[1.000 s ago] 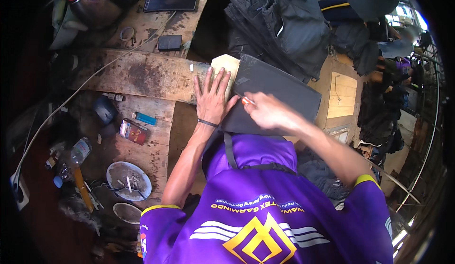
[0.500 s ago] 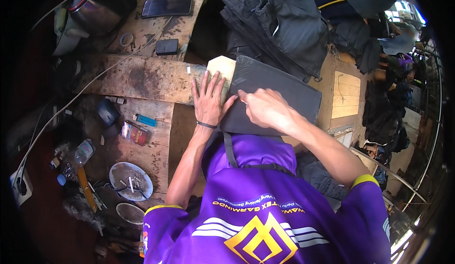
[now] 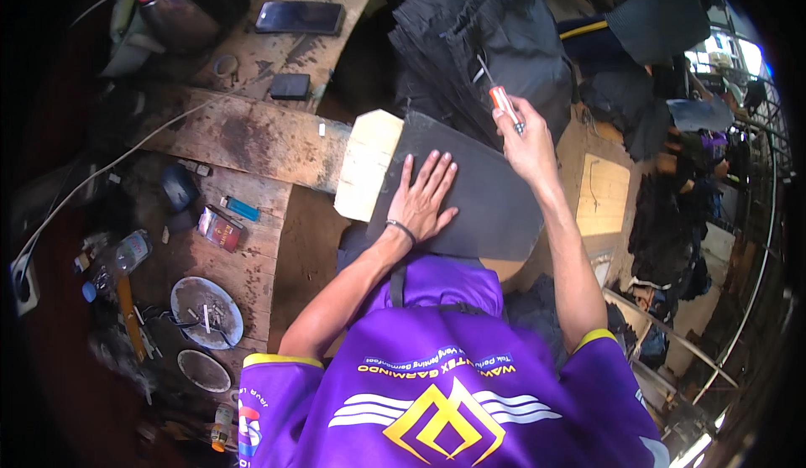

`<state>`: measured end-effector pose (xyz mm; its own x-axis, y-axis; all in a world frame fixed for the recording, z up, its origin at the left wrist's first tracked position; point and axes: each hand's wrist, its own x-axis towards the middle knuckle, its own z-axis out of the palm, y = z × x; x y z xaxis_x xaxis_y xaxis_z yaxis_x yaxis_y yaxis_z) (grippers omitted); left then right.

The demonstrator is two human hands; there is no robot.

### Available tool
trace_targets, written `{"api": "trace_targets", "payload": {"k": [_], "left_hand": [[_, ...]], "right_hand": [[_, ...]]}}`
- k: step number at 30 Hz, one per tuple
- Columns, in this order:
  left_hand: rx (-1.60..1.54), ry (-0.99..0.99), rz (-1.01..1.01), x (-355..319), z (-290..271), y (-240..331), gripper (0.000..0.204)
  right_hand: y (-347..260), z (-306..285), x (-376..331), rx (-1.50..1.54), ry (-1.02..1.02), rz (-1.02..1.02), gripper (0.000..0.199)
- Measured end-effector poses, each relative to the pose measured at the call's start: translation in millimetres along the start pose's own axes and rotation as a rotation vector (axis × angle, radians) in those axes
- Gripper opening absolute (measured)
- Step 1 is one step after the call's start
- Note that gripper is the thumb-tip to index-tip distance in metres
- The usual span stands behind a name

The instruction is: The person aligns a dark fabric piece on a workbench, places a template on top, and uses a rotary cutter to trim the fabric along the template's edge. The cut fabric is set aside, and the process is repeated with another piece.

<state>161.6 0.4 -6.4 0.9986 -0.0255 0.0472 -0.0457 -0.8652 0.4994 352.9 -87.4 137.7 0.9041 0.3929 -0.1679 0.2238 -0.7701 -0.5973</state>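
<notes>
My left hand (image 3: 422,201) lies flat on a dark grey panel (image 3: 478,208), fingers spread and holding nothing. Along the panel's left edge sits a pale, point-ended template piece (image 3: 367,166), and my hand does not touch it. Raised over the panel's far right side, my right hand (image 3: 529,145) grips a screwdriver (image 3: 501,103) with a red-and-white handle. Its thin metal shaft points up and to the left, above dark cloth.
Dark trousers (image 3: 487,23) are heaped beyond the panel. On the wooden bench to the left are a phone (image 3: 300,18), a small black box (image 3: 290,87), a blue lighter (image 3: 241,208), a cigarette pack (image 3: 220,229) and an ashtray (image 3: 207,312). A cable (image 3: 126,156) crosses there.
My left hand has shifted right, off the pale template onto the dark panel. My right hand has lifted from the panel, moved up and right, and now shows a screwdriver in it.
</notes>
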Motion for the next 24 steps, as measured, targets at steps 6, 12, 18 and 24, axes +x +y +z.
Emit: {"api": "trace_targets", "payload": {"k": [6, 12, 18, 24], "left_hand": [[-0.094, 0.096, -0.097, -6.9, -2.7, 10.5, 0.087], [-0.097, 0.102, -0.240, -29.9, -1.5, 11.4, 0.086], [-0.123, 0.168, -0.279, -75.8, -12.3, -0.7, 0.078], [-0.395, 0.351, -0.415, -122.3, -26.9, -9.6, 0.043]], "right_hand": [[-40.6, 72.8, 31.9, 0.065, -0.131, -0.286, 0.046], [-171.8, 188.0, 87.2, -0.005, -0.320, -0.696, 0.042], [-248.7, 269.0, 106.1, -0.235, -0.412, -0.825, 0.039], [-262.1, 339.4, 110.5, 0.029, -0.344, -0.888, 0.046]]}}
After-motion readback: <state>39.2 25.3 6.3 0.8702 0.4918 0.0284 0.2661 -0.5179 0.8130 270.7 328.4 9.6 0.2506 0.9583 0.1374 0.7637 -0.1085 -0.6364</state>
